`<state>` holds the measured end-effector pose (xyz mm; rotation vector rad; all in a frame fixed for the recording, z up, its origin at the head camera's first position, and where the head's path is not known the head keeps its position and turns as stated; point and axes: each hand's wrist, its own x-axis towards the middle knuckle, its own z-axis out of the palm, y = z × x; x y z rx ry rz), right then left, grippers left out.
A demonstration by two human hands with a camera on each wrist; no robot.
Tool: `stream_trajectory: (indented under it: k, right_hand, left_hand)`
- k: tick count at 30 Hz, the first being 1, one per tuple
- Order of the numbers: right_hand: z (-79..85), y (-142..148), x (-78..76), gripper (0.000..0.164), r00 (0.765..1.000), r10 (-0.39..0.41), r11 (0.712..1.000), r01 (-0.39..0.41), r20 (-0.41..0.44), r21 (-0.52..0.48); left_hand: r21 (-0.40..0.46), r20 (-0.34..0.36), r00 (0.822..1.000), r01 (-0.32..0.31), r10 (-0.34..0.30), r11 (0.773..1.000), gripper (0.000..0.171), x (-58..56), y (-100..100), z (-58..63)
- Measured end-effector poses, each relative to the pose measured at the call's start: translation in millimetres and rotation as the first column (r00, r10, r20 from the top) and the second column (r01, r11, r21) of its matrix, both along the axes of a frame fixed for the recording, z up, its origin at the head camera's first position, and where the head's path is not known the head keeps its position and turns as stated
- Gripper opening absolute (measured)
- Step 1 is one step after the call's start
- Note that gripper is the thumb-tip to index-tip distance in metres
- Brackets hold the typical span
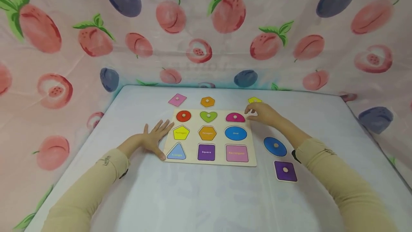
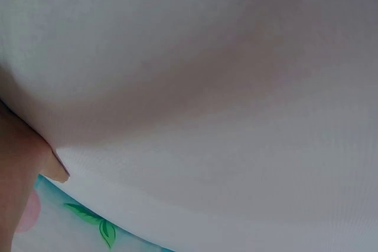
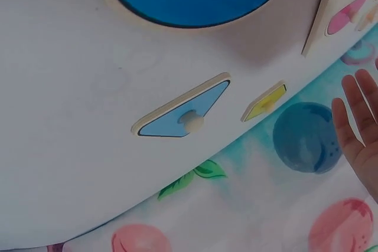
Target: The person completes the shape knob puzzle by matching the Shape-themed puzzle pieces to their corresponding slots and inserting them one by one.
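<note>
A pale wooden puzzle board (image 1: 219,159) lies flat, with shape recesses labelled in print. My left hand (image 1: 153,139) is spread at its left edge, thumb and fingertips right at the border. My right hand (image 1: 264,114) hovers at the top right corner, beside the magenta semicircle (image 1: 235,117), which sits in the board with its knob up. In the right wrist view those fingers (image 3: 355,110) look relaxed, and nothing shows between them. A red circle (image 1: 184,116) and a green heart (image 1: 208,116) also sit in the top row.
Loose knobbed pieces lie around the board: a pink rectangle (image 1: 177,99), orange hexagon (image 1: 207,102), yellow pentagon (image 1: 255,100), blue oval (image 1: 275,146) and purple square (image 1: 285,171). A light blue triangle (image 3: 186,113) shows only in the right wrist view. A fruit-print curtain (image 1: 206,71) rises behind the table.
</note>
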<state>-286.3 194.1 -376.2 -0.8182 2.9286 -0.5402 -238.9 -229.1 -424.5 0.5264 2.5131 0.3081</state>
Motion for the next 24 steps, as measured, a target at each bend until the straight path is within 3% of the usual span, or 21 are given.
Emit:
stream_trajectory:
  k: [9, 24]
  right_hand:
    - [7.6, 6.3, 9.8, 0.024, 1.000, -0.016, 1.000, 0.016, -0.016, 0.013]
    - [16.3, 12.1, 4.6, 0.025, 0.996, -0.085, 0.996, 0.085, 0.005, -0.017]
  left_hand:
    - [-0.002, 0.001, 1.000, 0.002, -0.002, 1.000, 0.131, 0.5, 4.6, -0.8]
    - [0.020, -0.012, 1.000, 0.000, 0.000, 1.000, 0.130, 1.3, -0.2, -1.1]
